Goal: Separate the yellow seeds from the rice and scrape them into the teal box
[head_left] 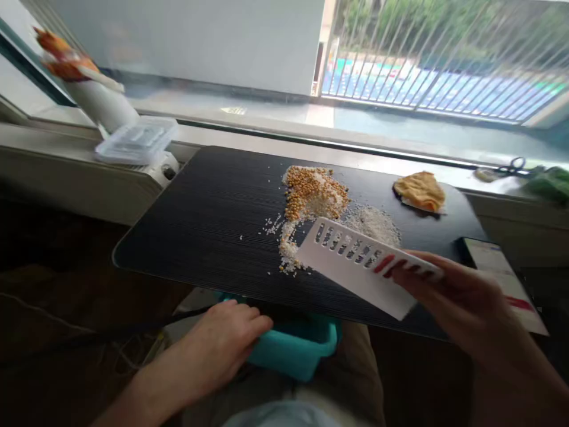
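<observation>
My right hand grips a white slotted plastic scraper, tilted with its far edge resting on the black table against a line of white rice grains. Beyond it lie a pile of yellow beans mixed with rice and a separate patch of rice. My left hand is below the table's front edge, its fingers curled on the rim of a teal plastic bin held under that edge.
A yellow cloth lies at the table's back right. A phone or card sits at the right edge. A clear lidded box and a white vase stand at the back left; scissors rest on the windowsill.
</observation>
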### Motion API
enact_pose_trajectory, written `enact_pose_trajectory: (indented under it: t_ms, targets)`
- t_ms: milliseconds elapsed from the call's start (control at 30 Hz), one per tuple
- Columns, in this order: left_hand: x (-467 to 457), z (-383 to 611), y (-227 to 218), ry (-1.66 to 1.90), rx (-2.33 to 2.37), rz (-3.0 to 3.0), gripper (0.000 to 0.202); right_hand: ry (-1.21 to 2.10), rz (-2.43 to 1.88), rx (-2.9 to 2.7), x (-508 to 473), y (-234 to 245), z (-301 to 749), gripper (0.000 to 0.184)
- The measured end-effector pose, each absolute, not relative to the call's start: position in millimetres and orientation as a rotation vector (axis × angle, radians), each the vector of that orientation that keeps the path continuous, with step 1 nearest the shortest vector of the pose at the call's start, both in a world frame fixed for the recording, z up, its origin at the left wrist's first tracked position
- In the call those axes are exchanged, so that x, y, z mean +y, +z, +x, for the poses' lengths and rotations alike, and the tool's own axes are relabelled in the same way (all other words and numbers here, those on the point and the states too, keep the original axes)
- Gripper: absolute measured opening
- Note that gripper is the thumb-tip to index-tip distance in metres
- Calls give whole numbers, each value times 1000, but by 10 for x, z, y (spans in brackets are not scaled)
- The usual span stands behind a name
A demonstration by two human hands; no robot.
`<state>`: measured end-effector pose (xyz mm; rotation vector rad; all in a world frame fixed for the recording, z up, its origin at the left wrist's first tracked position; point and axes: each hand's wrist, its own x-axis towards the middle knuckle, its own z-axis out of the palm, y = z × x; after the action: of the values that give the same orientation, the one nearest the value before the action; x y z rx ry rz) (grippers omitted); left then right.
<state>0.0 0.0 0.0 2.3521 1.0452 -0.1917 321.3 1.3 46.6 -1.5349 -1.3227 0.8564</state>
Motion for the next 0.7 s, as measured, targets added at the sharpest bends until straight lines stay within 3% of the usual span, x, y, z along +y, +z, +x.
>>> enact_pose_trajectory:
  t_ms: [700]
  targets:
    - [8,-22,8,-127,1027,2365,22,925,-1562,-1366,-16,411,3285,22]
